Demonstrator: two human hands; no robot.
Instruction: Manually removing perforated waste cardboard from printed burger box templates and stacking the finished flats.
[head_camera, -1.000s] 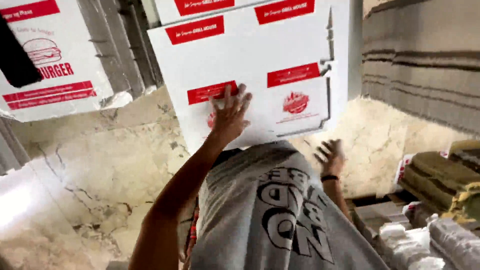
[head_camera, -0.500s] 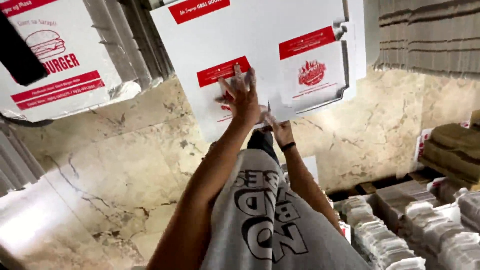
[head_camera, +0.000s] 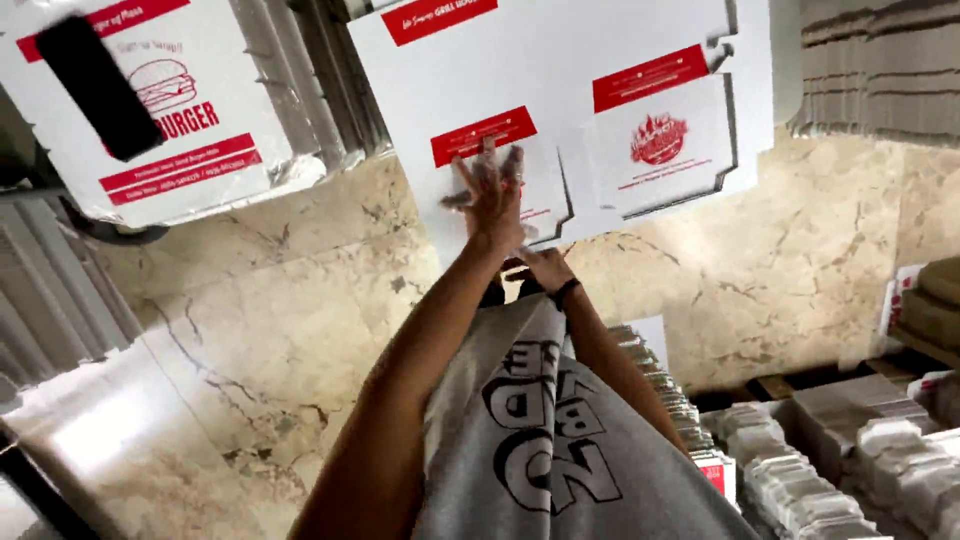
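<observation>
Garment: a grey shirt (head_camera: 545, 450) with black lettering is seen nearest the camera, filling the lower middle of the view.
Stacks: bundles of packed white sachets (head_camera: 850, 470) are seen at lower right, beside the shirt.
Left hand: the left hand (head_camera: 492, 195) is laid flat against the flat white carton blank (head_camera: 600, 110), palm to the card. Its fingers (head_camera: 465, 178) are spread wide; nothing is pinched.
Right hand: the right hand (head_camera: 543, 266) is placed just below the left, at the lower edge of the blank, with a dark band at the wrist. Whether its fingers are curled or grip the edge cannot be told.
Carton blank: unfolded, white with red panels and die-cut notches, located at upper centre over the marble floor (head_camera: 260, 330).
Second blank: a similar white printed sheet (head_camera: 160, 110) is seen at upper left, well apart from both hands.
Far right: a layered stack of grey card (head_camera: 880, 70) is seen.
</observation>
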